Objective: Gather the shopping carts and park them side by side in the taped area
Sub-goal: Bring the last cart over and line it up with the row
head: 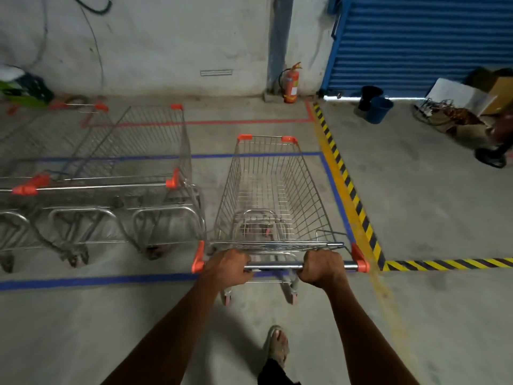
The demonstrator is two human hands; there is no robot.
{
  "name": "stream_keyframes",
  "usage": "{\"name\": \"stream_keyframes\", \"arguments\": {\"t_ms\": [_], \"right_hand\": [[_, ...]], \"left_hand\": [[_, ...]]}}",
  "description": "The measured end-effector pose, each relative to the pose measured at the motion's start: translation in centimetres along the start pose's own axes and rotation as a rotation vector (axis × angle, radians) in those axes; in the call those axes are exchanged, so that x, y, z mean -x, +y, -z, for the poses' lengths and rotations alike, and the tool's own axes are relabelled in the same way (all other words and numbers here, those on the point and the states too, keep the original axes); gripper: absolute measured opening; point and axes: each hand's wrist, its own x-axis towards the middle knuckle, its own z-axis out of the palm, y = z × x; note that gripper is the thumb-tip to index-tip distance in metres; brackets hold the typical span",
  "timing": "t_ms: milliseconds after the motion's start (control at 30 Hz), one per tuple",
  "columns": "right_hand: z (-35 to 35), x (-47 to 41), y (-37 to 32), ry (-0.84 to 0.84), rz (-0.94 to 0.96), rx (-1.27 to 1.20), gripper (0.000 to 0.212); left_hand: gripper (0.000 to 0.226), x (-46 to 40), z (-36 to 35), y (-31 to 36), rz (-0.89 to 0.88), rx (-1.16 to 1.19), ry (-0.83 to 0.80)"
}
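Note:
A wire shopping cart [272,190] with orange corner caps stands in front of me. Both hands grip its metal handle bar [277,265]: my left hand [227,266] near the left end, my right hand [323,266] near the right end. The cart's basket lies inside the blue taped rectangle [97,280], close to its right edge; the rear wheels are on or just behind the near tape line. To its left, other carts [133,173] are parked side by side within the tape.
Yellow-black hazard tape [349,187] runs along the right of the taped area and turns right. A red fire extinguisher [290,84] stands by the back wall. Buckets [376,108] and boxes sit before a blue shutter [422,37]. My sandalled foot [277,345] is below.

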Motion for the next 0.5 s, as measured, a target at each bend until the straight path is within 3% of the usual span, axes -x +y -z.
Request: {"name": "stream_keyframes", "arguments": {"t_ms": [167, 500], "right_hand": [[2.5, -8.9, 1.5, -0.006, 0.061, -0.034, 0.057], [6.0, -22.3, 1.7, -0.011, 0.093, -0.037, 0.038]], "left_hand": [[0.037, -7.7, 3.3, -2.5, 0.056, 0.059, -0.014], [0.032, -18.6, 8.0, -8.1, 0.122, 0.094, -0.054]]}}
